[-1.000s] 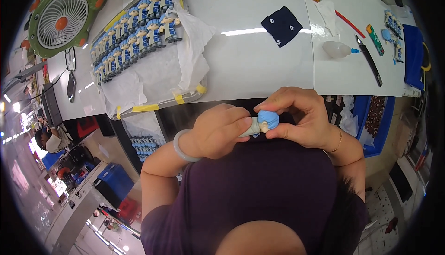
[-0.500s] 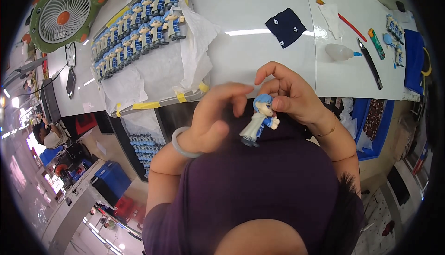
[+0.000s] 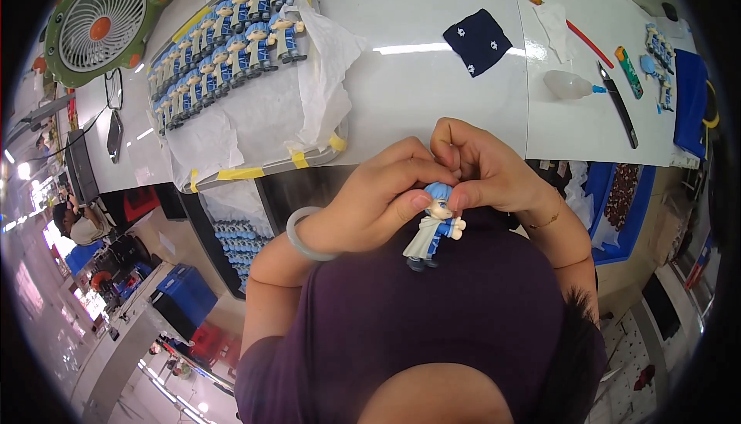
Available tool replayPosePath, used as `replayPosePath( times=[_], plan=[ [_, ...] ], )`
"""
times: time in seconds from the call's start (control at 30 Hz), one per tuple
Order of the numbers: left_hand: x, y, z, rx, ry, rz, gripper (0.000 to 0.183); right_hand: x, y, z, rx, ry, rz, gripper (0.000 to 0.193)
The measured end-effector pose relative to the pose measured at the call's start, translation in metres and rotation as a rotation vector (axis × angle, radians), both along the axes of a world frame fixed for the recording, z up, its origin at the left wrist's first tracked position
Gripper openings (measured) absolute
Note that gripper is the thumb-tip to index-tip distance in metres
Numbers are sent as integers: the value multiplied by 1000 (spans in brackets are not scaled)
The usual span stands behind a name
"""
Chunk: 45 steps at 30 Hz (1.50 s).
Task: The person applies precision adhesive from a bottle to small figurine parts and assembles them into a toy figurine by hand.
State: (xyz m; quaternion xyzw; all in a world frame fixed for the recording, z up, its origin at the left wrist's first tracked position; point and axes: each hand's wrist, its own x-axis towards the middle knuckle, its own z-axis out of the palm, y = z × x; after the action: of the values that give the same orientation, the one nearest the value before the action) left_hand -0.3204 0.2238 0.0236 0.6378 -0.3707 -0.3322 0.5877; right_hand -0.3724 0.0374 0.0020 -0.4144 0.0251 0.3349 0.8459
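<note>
Between my two hands, in front of my chest, is a small figurine (image 3: 432, 231) with blue hair, a pale cape, blue clothes and dark shoes. It hangs feet down, tilted slightly. My left hand (image 3: 386, 192) has its thumb and fingers pinched at the left side of the figurine's head. From the right, my right hand (image 3: 486, 169) grips the head too, thumb against the hair and fingers bent behind. The back of the head is hidden by the fingers.
Rows of similar figurines (image 3: 224, 61) stand on a paper-lined tray (image 3: 255, 172) at left. A green fan (image 3: 100, 27) is beyond it. To the right lie a dark cloth (image 3: 477, 42), a squeeze bottle (image 3: 570, 84), a craft knife (image 3: 617, 108), a red stick (image 3: 590, 44) and a blue bin (image 3: 689, 104).
My left hand has moved right and closed onto the figurine's head beside my right hand. The figurine has come slightly down, toward my body.
</note>
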Motion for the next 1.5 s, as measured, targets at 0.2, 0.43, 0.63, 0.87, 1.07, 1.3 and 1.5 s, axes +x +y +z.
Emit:
replayPosePath(
  times=[0.2, 0.43, 0.63, 0.87, 1.07, 1.3, 1.5],
  plan=[
    [-14, 9, 7, 79, -141, 198, 17, -8, 1, 9, -223, -133, -64, 29],
    [-10, 7, 8, -15, 176, -13, 22, -74, -85, -25, -1167, -687, -1143, 19],
    [-13, 14, 9, -162, 170, -88, 25, -43, -129, -33, -1467, -531, -1086, 39],
    [-22, 2, 6, -217, 336, 23, 21, -33, -128, -40, -1500, -533, -660, 54],
    [-21, 1, -1, -218, 282, 196, 24, -22, -99, -38, -1269, -381, -715, 27],
    [-13, 7, 4, -120, 302, 423, 40, 0, -34, 11, -912, -677, -578, 26],
    [-19, 1, 0, -118, 416, 429, 45, -6, -18, 30, -1021, -739, -461, 34]
  ],
)
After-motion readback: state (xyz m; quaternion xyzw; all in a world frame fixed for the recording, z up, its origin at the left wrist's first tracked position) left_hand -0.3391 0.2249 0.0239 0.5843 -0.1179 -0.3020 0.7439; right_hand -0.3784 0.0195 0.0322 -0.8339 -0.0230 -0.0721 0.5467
